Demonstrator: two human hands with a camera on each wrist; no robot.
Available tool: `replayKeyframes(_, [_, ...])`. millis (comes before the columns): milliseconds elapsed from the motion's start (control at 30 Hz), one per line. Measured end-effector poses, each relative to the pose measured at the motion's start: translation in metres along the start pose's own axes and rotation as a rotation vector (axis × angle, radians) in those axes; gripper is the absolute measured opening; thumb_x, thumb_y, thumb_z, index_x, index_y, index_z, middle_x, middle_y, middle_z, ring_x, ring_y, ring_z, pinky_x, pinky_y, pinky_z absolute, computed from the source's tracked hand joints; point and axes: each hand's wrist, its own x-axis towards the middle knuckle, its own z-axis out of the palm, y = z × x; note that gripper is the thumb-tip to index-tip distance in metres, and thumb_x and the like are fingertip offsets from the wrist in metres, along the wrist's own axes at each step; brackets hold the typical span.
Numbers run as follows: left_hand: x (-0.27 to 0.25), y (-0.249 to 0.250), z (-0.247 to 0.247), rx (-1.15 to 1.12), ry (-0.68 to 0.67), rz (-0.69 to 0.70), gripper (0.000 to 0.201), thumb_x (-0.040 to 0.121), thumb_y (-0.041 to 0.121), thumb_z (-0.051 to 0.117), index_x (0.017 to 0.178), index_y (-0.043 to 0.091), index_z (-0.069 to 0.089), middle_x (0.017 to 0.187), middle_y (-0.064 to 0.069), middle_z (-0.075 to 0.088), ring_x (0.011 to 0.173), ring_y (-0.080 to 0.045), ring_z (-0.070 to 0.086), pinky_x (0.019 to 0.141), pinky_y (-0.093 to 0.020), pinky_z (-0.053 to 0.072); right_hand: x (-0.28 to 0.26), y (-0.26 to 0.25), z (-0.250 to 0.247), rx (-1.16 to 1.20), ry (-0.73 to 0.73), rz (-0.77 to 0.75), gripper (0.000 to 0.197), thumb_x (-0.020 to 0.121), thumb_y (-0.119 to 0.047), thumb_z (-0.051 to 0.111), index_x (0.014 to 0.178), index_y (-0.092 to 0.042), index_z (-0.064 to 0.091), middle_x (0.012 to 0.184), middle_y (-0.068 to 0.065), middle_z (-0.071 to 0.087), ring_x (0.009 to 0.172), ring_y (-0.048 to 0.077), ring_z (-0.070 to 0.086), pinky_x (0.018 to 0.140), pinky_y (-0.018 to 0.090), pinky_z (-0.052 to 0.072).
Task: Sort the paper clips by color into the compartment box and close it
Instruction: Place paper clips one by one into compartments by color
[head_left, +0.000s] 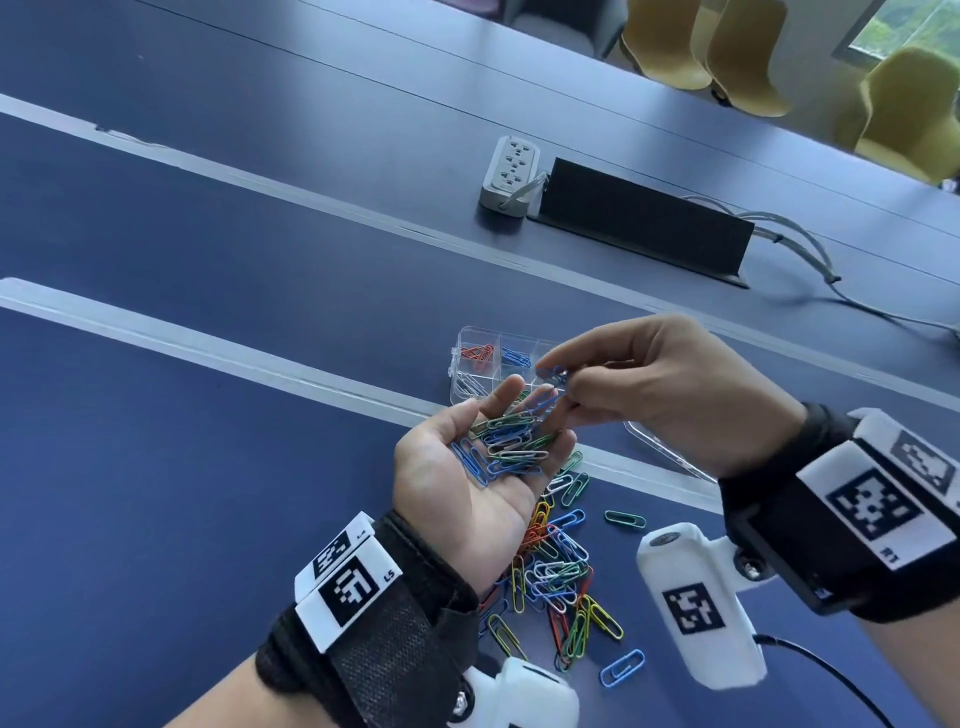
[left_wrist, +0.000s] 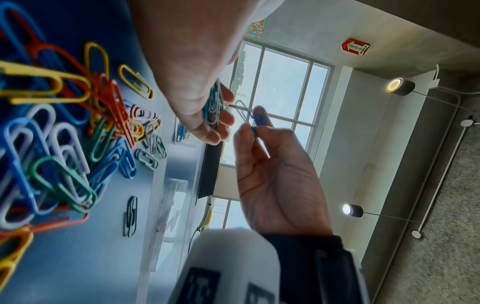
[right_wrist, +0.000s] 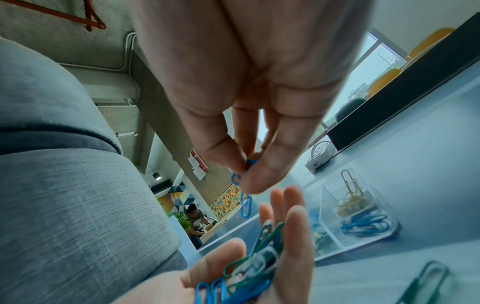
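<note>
I cup my left hand (head_left: 467, 467) palm up just in front of the compartment box (head_left: 470, 387), fingers loosely spread so a mixed heap of clips (head_left: 506, 441) lies ready to pick from. My right hand (head_left: 654, 384) hovers above the box, its fingers pinching blue clips (head_left: 553, 375), probably bound for the cell already holding blue. The loose pile (head_left: 556, 566) waits on the worktop (head_left: 208, 467) nearer me than the box, whose lid is open.

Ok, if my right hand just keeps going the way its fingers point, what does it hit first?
Probably the left hand's fingertips, just ahead of the right hand and its blue clips; depth is unclear.
</note>
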Motion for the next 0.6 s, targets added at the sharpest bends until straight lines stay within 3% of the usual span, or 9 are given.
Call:
replayKeyframes(100, [-0.001, 0.000, 0.001, 0.001, -0.010, -0.016, 0.034, 0.091, 0.018, 0.034, 0.091, 0.000, 0.063, 0.093, -0.024, 0.066, 0.088, -0.037, 0.061, 0.090, -0.048, 0.046, 0.007, -0.001, -0.005, 0.005, 0.036, -0.022, 0.028, 0.080, 0.012, 0.051, 0.077, -0.007, 0.072, 0.057, 0.004, 0.065, 0.053, 0.012, 0.060, 0.073, 0.030, 0.057])
replayKeyframes(200, [-0.001, 0.000, 0.001, 0.002, -0.017, -0.024, 0.033, 0.090, 0.018, 0.034, 0.092, 0.001, 0.062, 0.094, -0.023, 0.067, 0.089, -0.037, 0.063, 0.089, -0.046, 0.046, 0.020, -0.006, -0.008, -0.036, 0.077, -0.046, 0.024, 0.079, 0.010, 0.053, 0.078, -0.005, 0.072, 0.059, 0.007, 0.062, 0.056, 0.014, 0.057, 0.069, 0.026, 0.057])
replayKeyframes(333, [-0.001, 0.000, 0.001, 0.002, -0.008, -0.014, 0.033, 0.090, 0.017, 0.034, 0.093, 0.000, 0.063, 0.092, -0.022, 0.068, 0.088, -0.037, 0.064, 0.088, -0.047, 0.048, 0.047, -0.009, -0.008, -0.213, 0.113, -0.033, 0.017, 0.077, 0.001, 0.059, 0.079, -0.009, 0.073, 0.073, 0.016, 0.067, 0.066, 0.020, 0.059, 0.082, 0.041, 0.055])
replayKeyframes(400, [-0.002, 0.001, 0.002, 0.000, -0.012, -0.012, 0.033, 0.090, 0.017, 0.034, 0.092, 0.000, 0.063, 0.091, -0.022, 0.068, 0.087, -0.037, 0.064, 0.089, -0.047, 0.047, 0.058, -0.008, -0.007, -0.334, 0.111, -0.028, 0.017, 0.074, -0.005, 0.061, 0.071, -0.018, 0.072, 0.066, 0.011, 0.067, 0.060, 0.017, 0.058, 0.076, 0.043, 0.057])
replayKeyframes(433, [-0.002, 0.002, 0.002, -0.003, -0.016, -0.012, 0.034, 0.090, 0.017, 0.034, 0.092, 0.000, 0.063, 0.091, -0.022, 0.068, 0.087, -0.037, 0.064, 0.089, -0.047, 0.047, 0.063, -0.008, -0.006, -0.408, 0.111, -0.029, 0.018, 0.073, -0.007, 0.060, 0.069, -0.020, 0.072, 0.060, 0.006, 0.066, 0.055, 0.014, 0.056, 0.068, 0.036, 0.057])
replayKeyframes(500, [-0.001, 0.003, 0.002, -0.011, -0.020, -0.013, 0.034, 0.090, 0.018, 0.034, 0.091, 0.000, 0.063, 0.091, -0.022, 0.067, 0.087, -0.037, 0.064, 0.089, -0.047, 0.046, 0.070, -0.007, -0.003, -0.569, 0.106, -0.042, 0.019, 0.074, -0.011, 0.059, 0.073, -0.025, 0.072, 0.056, -0.003, 0.064, 0.049, 0.007, 0.054, 0.056, 0.018, 0.046])
replayKeyframes(600, [-0.001, 0.004, 0.001, -0.017, -0.021, -0.016, 0.034, 0.089, 0.018, 0.035, 0.090, 0.001, 0.064, 0.091, -0.022, 0.068, 0.082, -0.036, 0.066, 0.089, -0.046, 0.047, 0.071, -0.009, 0.003, -0.783, 0.068, -0.087, 0.019, 0.076, -0.014, 0.061, 0.084, -0.024, 0.075, 0.060, -0.011, 0.060, 0.056, 0.004, 0.054, 0.057, 0.015, 0.042])
